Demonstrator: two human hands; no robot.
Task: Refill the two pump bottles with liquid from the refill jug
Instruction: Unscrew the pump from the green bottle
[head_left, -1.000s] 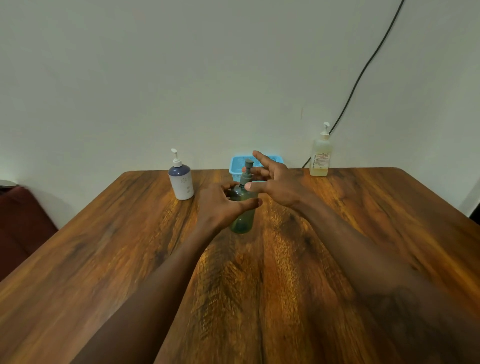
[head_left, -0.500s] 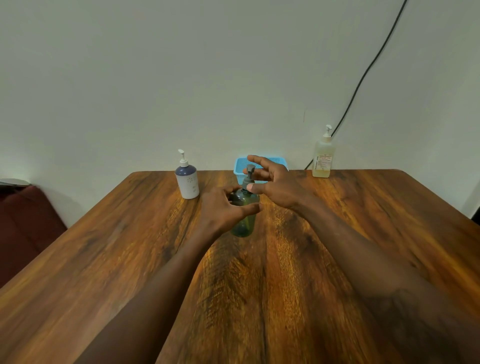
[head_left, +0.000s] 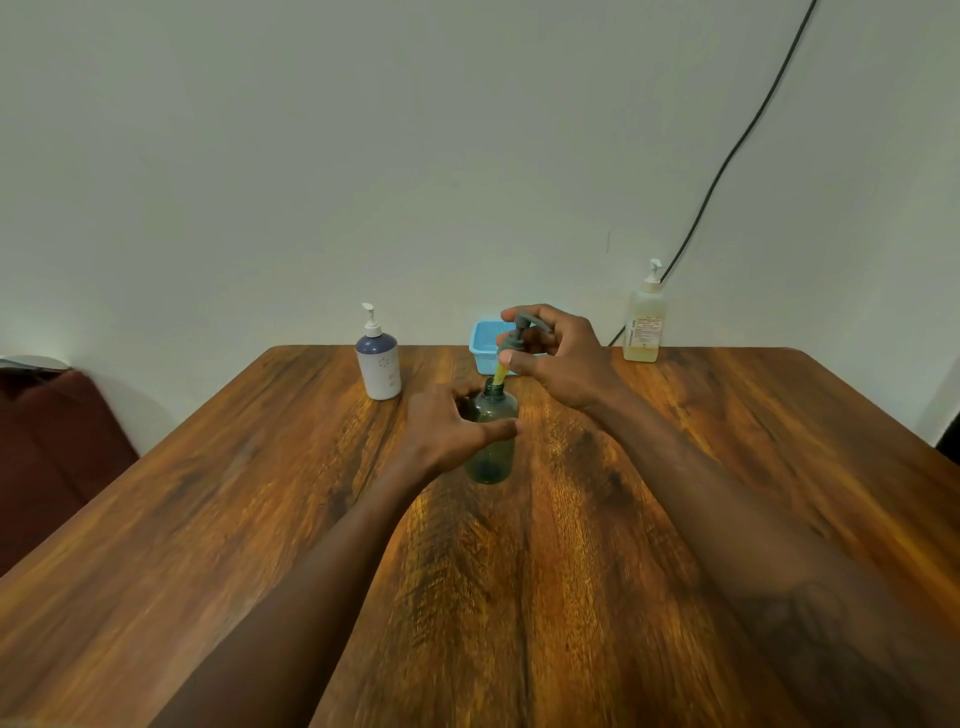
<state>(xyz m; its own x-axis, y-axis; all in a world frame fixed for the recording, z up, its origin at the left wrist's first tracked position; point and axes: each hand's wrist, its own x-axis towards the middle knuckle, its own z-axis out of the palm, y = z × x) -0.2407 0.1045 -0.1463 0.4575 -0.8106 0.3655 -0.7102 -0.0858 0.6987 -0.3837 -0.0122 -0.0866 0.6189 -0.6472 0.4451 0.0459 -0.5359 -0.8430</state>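
- The brown wooden table (head_left: 519, 597) fills the near part of the view. Both bare arms reach out across it.
- The left hand (head_left: 447, 431) is wrapped round the dark green see-through bottle (head_left: 491, 457). The bottle stands upright near the middle of the table and looks almost empty.
- Just above it, the right hand (head_left: 566, 358) pinches the grey pump top (head_left: 519, 330) with thumb and fingers. The top is off the bottle and lifted up, but its thin yellowish tube (head_left: 500, 373) dips into the bottle's open neck.
- The tube may be wet. If it is pulled out fast or swung sideways, drops could fall on the table.
- If the tube catches on the neck, the bottle could tip over, so the left hand has to hold firm.
- Further back on the left stands a white pump bottle with a dark blue shoulder (head_left: 381, 366), with its pump on. I think it is the second one to fill.
- Behind the hands sits a small light blue plastic basket (head_left: 483, 340).
- Far right, by the wall, stands a clear pump bottle of pale yellow liquid (head_left: 644, 325). A black cable (head_left: 727, 156) runs up the wall behind it.
- I cannot pick out a refill jug for sure, so pouring looks some way off.
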